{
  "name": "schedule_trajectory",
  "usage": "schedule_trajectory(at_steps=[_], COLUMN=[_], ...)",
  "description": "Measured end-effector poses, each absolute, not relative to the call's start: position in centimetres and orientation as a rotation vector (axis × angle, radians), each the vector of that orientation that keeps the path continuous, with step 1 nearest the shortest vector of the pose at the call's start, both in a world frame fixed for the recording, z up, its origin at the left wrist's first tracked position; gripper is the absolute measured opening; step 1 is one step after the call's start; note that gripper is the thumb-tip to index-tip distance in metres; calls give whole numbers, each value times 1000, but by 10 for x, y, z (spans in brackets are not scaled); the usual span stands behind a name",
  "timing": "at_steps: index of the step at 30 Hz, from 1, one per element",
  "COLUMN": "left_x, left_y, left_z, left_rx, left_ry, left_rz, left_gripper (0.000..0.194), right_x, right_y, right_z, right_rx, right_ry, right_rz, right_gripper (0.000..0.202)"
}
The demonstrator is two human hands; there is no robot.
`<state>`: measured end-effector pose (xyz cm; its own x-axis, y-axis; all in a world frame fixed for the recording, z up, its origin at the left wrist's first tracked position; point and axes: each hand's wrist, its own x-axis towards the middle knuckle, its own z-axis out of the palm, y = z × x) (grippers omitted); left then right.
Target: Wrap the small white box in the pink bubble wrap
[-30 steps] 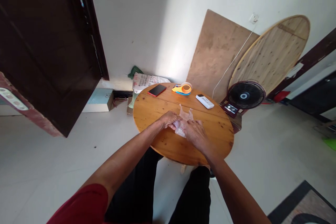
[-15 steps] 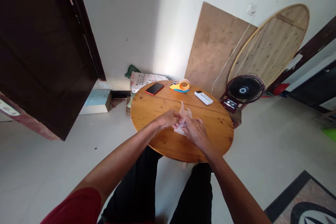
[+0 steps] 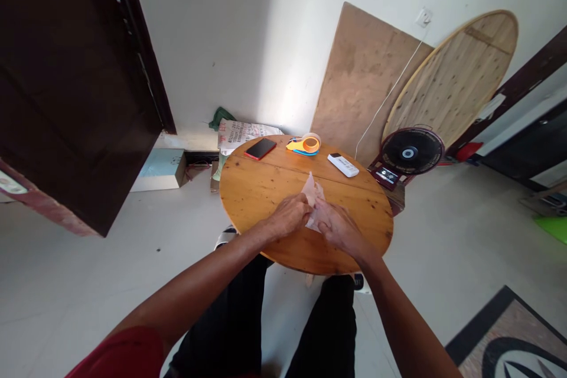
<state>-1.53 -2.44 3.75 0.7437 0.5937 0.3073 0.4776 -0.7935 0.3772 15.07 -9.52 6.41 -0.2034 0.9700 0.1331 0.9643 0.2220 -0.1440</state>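
A thin, crumpled, whitish see-through plastic bag (image 3: pixel 313 223) is between my hands, over the near middle of the round wooden table (image 3: pixel 252 201). My left hand (image 3: pixel 291 214) is closed on the bag's left side, its fingers bent and knuckles up. From the right, my right hand (image 3: pixel 340 225) grips the bag with its fingers pointing inward and the thumb below. One pointed corner of the plastic sticks up beyond the fingertips. My fingers partly cover the bag, so whether it holds anything cannot be seen.
Along the table's far side lie a phone (image 3: pixel 260 149), an orange and blue tape dispenser (image 3: pixel 305 144) and a white remote control (image 3: pixel 343 165). To the right stands a fan (image 3: pixel 408 153). Boards (image 3: pixel 354 77) lean on the wall, and a dark door (image 3: pixel 66 82) is at left.
My left hand has shifted slightly down and turned its knuckles up. My right hand has moved a little right, and more of the bag's lower part shows between them.
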Motion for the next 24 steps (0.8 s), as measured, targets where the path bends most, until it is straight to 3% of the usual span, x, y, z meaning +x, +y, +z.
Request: schedule_trajectory(at_steps=[8, 16, 20, 24], left_x=[-14, -17, -17, -17], left_y=[-22, -25, -24, -22], left_z=[34, 30, 28, 27], left_rx=[2850, 2820, 2804, 2788], left_ry=[689, 649, 648, 624], left_rz=[611, 670, 688, 730], left_gripper=[23, 19, 21, 22], right_x=[182, 169, 168, 180], right_y=[-116, -103, -81, -73], right_z=[39, 46, 53, 46], right_rx=[-1991, -2069, -2172, -2123], right_ry=[-1946, -2002, -2071, -2003], right_rz=[-41, -145, 50, 293], right_gripper=[28, 43, 45, 33])
